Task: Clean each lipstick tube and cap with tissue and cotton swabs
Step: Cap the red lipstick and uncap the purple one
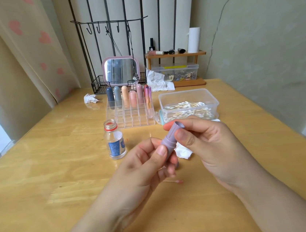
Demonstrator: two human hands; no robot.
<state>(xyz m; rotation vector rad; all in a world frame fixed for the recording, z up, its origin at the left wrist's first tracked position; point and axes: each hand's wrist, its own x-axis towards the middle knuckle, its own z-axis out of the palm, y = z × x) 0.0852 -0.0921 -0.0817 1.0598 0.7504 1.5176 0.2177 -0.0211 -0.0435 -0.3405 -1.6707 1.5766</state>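
Lilac lipstick tube (170, 139) uncapped, matte, tilted above the wooden table (58, 164), left hand (144, 166) pinching its base, right hand (204, 140) pinching its open upper end, crumpled tissue (184, 151) beneath

You're at a home vanity corner, looks like a bedroom. A pink-framed mirror (121, 70) sits at the back of your wooden table (40, 176); right in front of it is a clear acrylic organizer (129, 116) with lipsticks, left of it a heart-print curtain (32, 49), right of it a small wooden shelf (174, 55) holding cosmetics.
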